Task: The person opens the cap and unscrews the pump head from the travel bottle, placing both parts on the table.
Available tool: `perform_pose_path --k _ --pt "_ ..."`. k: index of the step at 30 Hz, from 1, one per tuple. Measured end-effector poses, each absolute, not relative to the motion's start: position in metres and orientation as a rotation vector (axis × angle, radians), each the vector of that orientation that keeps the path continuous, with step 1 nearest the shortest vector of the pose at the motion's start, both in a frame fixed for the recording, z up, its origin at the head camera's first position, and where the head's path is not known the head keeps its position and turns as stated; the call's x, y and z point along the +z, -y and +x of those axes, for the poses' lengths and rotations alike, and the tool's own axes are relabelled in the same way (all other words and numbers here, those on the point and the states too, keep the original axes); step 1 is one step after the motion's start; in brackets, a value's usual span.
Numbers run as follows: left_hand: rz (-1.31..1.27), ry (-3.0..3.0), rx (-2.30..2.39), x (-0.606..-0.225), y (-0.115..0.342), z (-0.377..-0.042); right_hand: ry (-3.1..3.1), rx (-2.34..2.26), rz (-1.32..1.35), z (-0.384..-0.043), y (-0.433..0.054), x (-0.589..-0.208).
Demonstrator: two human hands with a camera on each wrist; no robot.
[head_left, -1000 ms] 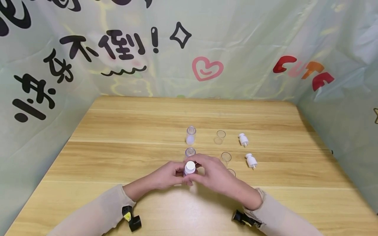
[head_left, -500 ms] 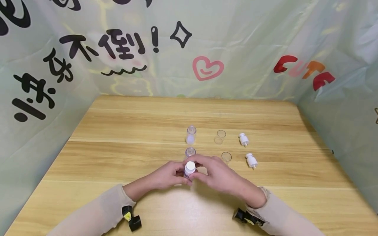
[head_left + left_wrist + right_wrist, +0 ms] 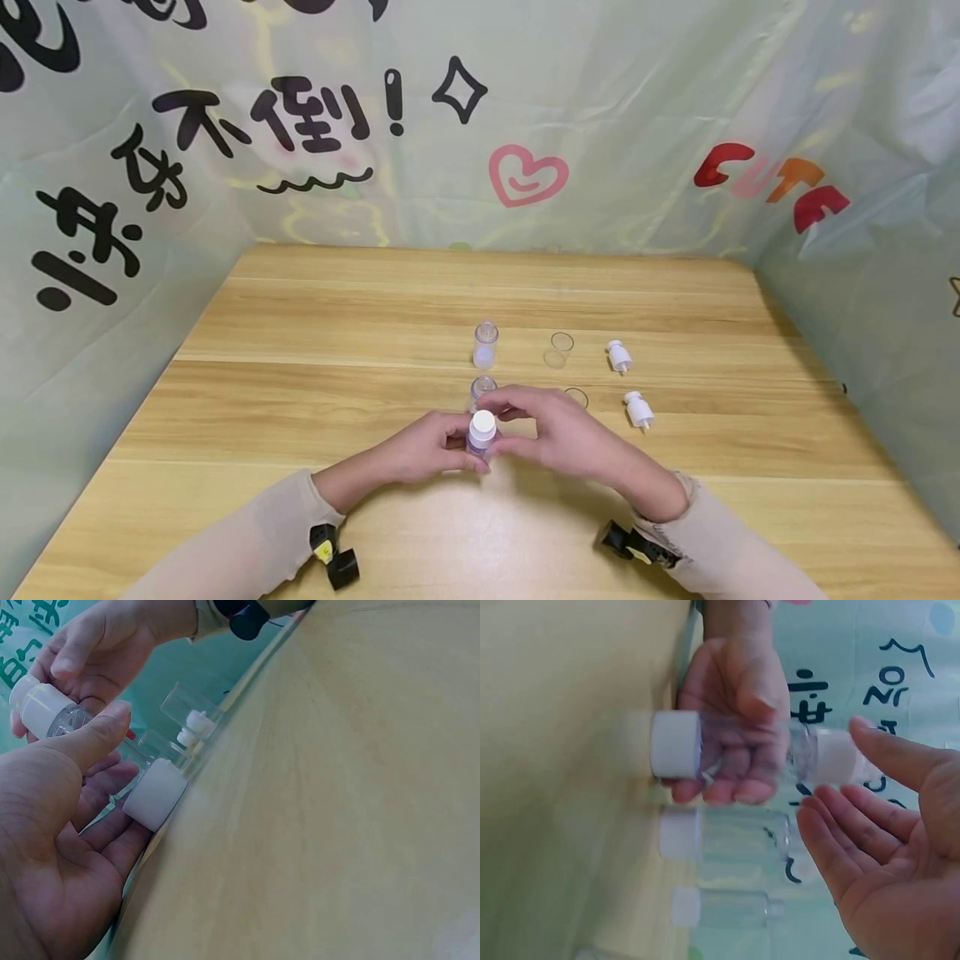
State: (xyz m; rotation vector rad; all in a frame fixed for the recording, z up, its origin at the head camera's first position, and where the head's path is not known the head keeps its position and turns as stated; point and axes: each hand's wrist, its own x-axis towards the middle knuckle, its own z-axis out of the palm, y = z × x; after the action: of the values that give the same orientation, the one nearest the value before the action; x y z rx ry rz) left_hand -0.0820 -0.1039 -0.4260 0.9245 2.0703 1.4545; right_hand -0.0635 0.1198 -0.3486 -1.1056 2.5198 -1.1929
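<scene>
My left hand [image 3: 427, 450] grips a small clear bottle [image 3: 676, 744] upright, with a white base and a white pump top [image 3: 483, 423]. Around that pump top stands my right hand [image 3: 570, 437], thumb and fingers spread with a gap on either side. In the right wrist view the right thumb [image 3: 885, 750] overlaps the top's edge; whether it touches I cannot tell. Two similar bottles without pump tops stand behind: one farther back [image 3: 485, 346], the nearer one [image 3: 483, 387] partly hidden by my right hand.
To the right are a clear cover [image 3: 558, 350] and another cover [image 3: 576, 394], mostly hidden behind my right hand. Farther right, a white pump head [image 3: 618, 356] and a second pump head [image 3: 639, 410] lie on the wooden table [image 3: 337, 325]. A printed curtain [image 3: 600, 100] encloses the table.
My right hand has spread its fingers away from the pump top and shifted slightly right, its wrist turning. The left hand and bottle stay almost in place.
</scene>
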Motion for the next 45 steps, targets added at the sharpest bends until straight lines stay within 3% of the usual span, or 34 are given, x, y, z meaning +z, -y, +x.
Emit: perform_pose_path --k 7,17,45 --pt "0.942 -2.073 1.453 -0.426 0.106 -0.082 -2.641 -1.194 -1.209 -0.058 -0.107 -0.362" --pt "0.95 -2.056 1.458 -0.425 0.106 -0.081 -2.755 -1.208 -1.117 -0.053 -0.1 -0.369" --pt "0.934 -2.092 1.435 -0.428 0.105 -0.083 -2.55 -1.235 -1.124 -0.063 -0.114 -0.355"
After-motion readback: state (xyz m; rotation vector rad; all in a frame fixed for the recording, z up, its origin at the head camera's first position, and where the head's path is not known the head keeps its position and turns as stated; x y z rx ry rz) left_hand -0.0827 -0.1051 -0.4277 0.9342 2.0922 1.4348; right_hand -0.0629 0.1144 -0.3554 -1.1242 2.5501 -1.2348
